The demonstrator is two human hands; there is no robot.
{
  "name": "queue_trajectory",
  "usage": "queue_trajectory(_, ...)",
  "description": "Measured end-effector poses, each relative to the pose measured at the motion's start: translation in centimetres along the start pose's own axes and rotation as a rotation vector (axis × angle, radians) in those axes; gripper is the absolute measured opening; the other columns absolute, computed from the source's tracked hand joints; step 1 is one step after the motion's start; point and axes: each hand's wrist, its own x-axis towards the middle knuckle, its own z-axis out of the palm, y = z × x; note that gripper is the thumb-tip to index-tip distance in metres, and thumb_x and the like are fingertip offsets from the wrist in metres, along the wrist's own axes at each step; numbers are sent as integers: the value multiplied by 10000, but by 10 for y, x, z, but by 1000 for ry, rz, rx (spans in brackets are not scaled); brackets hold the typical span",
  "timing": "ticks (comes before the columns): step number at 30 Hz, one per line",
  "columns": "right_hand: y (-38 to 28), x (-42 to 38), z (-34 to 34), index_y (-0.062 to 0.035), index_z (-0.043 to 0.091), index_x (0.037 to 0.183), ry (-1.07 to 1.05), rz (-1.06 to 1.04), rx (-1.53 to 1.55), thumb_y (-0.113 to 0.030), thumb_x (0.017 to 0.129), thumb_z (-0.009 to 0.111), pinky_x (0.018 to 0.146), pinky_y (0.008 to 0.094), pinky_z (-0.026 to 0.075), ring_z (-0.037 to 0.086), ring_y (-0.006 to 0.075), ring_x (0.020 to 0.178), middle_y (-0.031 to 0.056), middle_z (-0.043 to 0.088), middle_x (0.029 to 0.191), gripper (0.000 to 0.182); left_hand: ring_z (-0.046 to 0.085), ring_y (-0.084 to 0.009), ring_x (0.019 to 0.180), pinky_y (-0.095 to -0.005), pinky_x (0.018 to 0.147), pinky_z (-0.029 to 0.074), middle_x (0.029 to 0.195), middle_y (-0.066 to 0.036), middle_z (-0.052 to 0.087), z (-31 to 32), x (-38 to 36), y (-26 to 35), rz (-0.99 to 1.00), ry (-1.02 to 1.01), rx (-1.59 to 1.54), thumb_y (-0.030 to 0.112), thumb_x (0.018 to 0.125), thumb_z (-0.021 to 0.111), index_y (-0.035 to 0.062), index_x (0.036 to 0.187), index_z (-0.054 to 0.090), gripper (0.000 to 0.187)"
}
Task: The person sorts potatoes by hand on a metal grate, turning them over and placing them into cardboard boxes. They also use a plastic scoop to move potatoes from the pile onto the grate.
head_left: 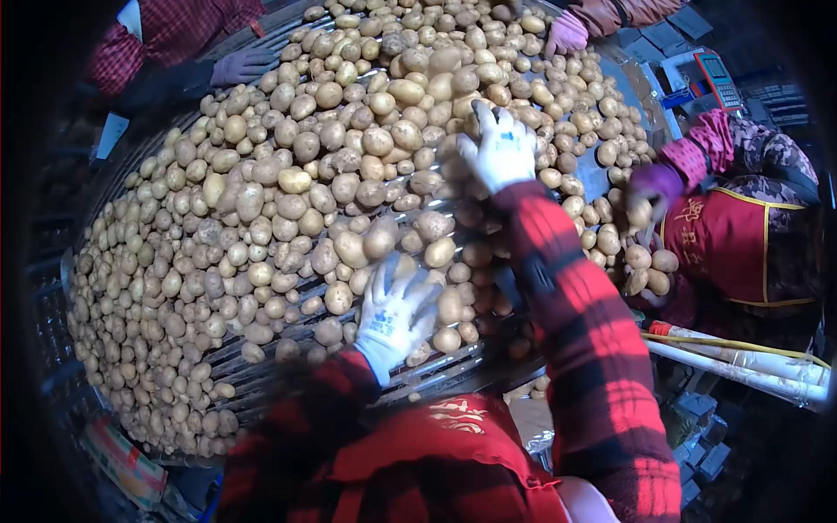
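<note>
A large heap of potatoes (290,206) covers a slatted metal table (288,353) in front of me. My left hand (397,312), in a white glove with grey fingertips, rests over potatoes at the near side, fingers spread and nothing gripped. Farther off and to the right, my right hand (503,148), gloved the same way, reaches over the heap with its fingers apart. Potatoes lie around and under both hands. Some near the right hand are blurred.
Across the table are a co-worker's purple-gloved hand (242,66) and a pink-gloved hand (568,33). At right, another co-worker's purple glove (656,187) is beside potatoes. White pipes (741,362) jut out at the lower right. A device with a keypad (719,80) sits at the upper right.
</note>
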Motion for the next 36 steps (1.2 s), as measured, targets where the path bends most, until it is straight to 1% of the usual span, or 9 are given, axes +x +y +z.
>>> queue_trajectory(3, 4, 37, 22, -119, 673, 1339, -278, 170, -60, -366, 864, 765, 1007, 530, 516, 665, 421, 1138, 201, 685, 1283, 543, 521, -419, 1372, -560, 1184, 409, 1395, -111, 631, -4, 9, -10, 77, 104, -238, 192, 868, 765, 188, 1312, 706, 449)
queue_trajectory(7, -25, 17, -17, -81, 642, 1403, -422, 124, 514, -384, 829, 770, 1070, 479, 523, 648, 412, 1245, 203, 674, 1349, 662, 525, -332, 1418, -529, 1182, 438, 1522, -130, 563, -50, 51, -14, -882, 135, -1615, 457, 1101, 546, 130, 1593, 451, 598)
queue_trajectory(9, -49, -8, -33, -70, 690, 1302, -671, -93, 770, -424, 929, 686, 1042, 498, 531, 661, 406, 1224, 243, 691, 1273, 514, 523, -324, 1425, -498, 1176, 456, 1563, -162, 512, -54, 61, -34, -840, 134, -2030, 474, 1110, 502, 87, 1616, 391, 646)
queue_trajectory(10, -57, -8, -41, -73, 690, 1309, -703, -200, 839, -422, 950, 673, 1051, 493, 527, 661, 399, 1230, 244, 686, 1286, 502, 521, -314, 1430, -481, 1176, 462, 1565, -160, 513, -42, 63, -57, -746, -48, -1492, 446, 1113, 500, 89, 1616, 395, 625)
queue_trajectory(13, -48, 23, -20, -44, 697, 1142, -344, -344, 591, -325, 954, 648, 940, 533, 515, 660, 397, 1078, 202, 691, 1144, 342, 568, -255, 1384, -417, 1168, 479, 1528, -115, 559, -19, 49, -80, -674, -152, -2153, 322, 1125, 497, 97, 1590, 444, 520)
queue_trajectory(16, -6, 69, 67, -79, 676, 1228, -23, -268, 168, -225, 949, 615, 1008, 561, 487, 623, 394, 1200, 163, 684, 1268, 322, 640, -265, 1164, -420, 923, 588, 1372, -115, 618, -61, 61, -45, -814, -142, -1817, 375, 1124, 474, 93, 1498, 502, 469)
queue_trajectory(23, -4, 142, 106, -89, 596, 1346, -321, -221, -197, -188, 953, 567, 1113, 521, 407, 642, 330, 1247, 153, 659, 1289, 407, 569, -245, 860, -370, 579, 484, 1128, -124, 602, -68, 80, -47, -683, -464, -2259, 326, 1092, 571, 123, 1392, 482, 373)
queue_trajectory(28, -14, 143, 76, -155, 612, 1385, -516, -130, -175, -236, 936, 637, 1129, 587, 434, 572, 391, 1365, 153, 667, 1381, 458, 626, -203, 1020, -340, 816, 560, 1182, -85, 630, -77, 64, -42, -875, -429, -2074, 246, 1028, 664, 86, 1517, 461, 553)
queue_trajectory(36, 5, 155, 77, -172, 652, 1407, -569, 76, 50, -305, 946, 614, 1099, 507, 504, 645, 402, 1293, 226, 680, 1367, 481, 649, -240, 1185, -380, 1059, 555, 1247, -112, 653, -55, 36, -51, -424, -159, -1449, 193, 1123, 509, 58, 1570, 468, 469)
